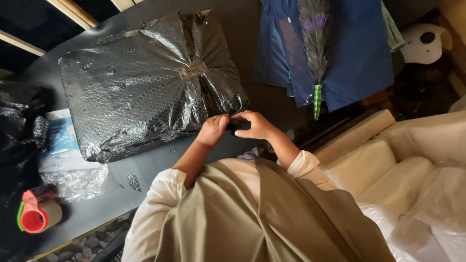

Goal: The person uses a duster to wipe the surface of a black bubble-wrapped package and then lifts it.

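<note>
My left hand (213, 129) and my right hand (258, 124) meet at the near right corner of a large parcel (145, 82) wrapped in black bubble wrap. It lies on a dark table (160, 165). Both hands pinch a small black object (239, 125) between their fingertips, right beside the parcel's edge. I cannot tell whether it is part of the wrap or a separate piece. The wrap is gathered and taped at the middle of the parcel's top.
A red tape dispenser (36, 216) sits at the table's near left, beside a clear plastic packet (63, 150) and crumpled black wrap (19, 131). Blue fabric (354, 53) with a feather duster (315, 48) lies beyond. White bubble-wrap rolls (388, 179) and a cardboard tube (354, 136) are at right.
</note>
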